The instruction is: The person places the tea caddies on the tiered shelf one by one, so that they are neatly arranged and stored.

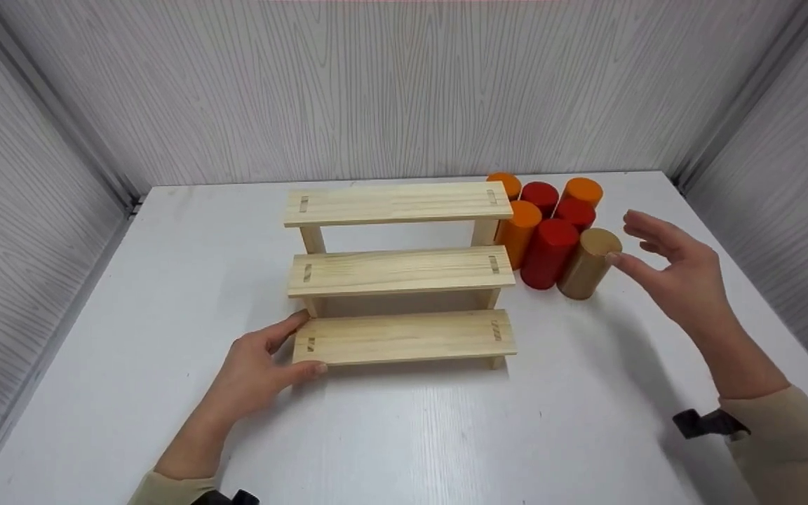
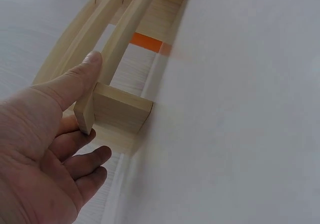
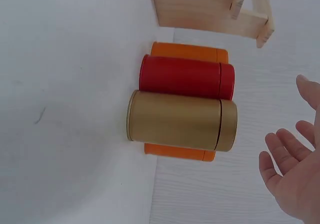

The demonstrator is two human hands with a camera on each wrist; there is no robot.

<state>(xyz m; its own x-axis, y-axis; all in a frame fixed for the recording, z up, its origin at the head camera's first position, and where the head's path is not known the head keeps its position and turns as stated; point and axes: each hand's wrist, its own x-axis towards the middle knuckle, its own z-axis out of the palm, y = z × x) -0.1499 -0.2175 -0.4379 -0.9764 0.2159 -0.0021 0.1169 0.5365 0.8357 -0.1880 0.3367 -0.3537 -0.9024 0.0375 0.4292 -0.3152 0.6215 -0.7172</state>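
A three-step wooden display shelf (image 1: 404, 270) stands on the white table. My left hand (image 1: 257, 368) grips the left end of its lowest board, thumb at the front edge and fingers at the back. The left wrist view shows that board's end (image 2: 85, 113) between thumb and fingers. To the right of the shelf is a gold canister (image 1: 586, 270), upright, its lid seam visible in the right wrist view. My right hand (image 1: 677, 270) is beside its top with thumb and fingers spread, holding nothing; in the right wrist view the hand (image 3: 295, 169) is apart from the canister.
Red canisters (image 1: 550, 256) and orange canisters (image 1: 518, 235) cluster upright behind and left of the gold one, close to the shelf's right side. The shelf partly hides some of them. Pale wood-patterned panels (image 1: 404, 91) enclose the table at the back and both sides.
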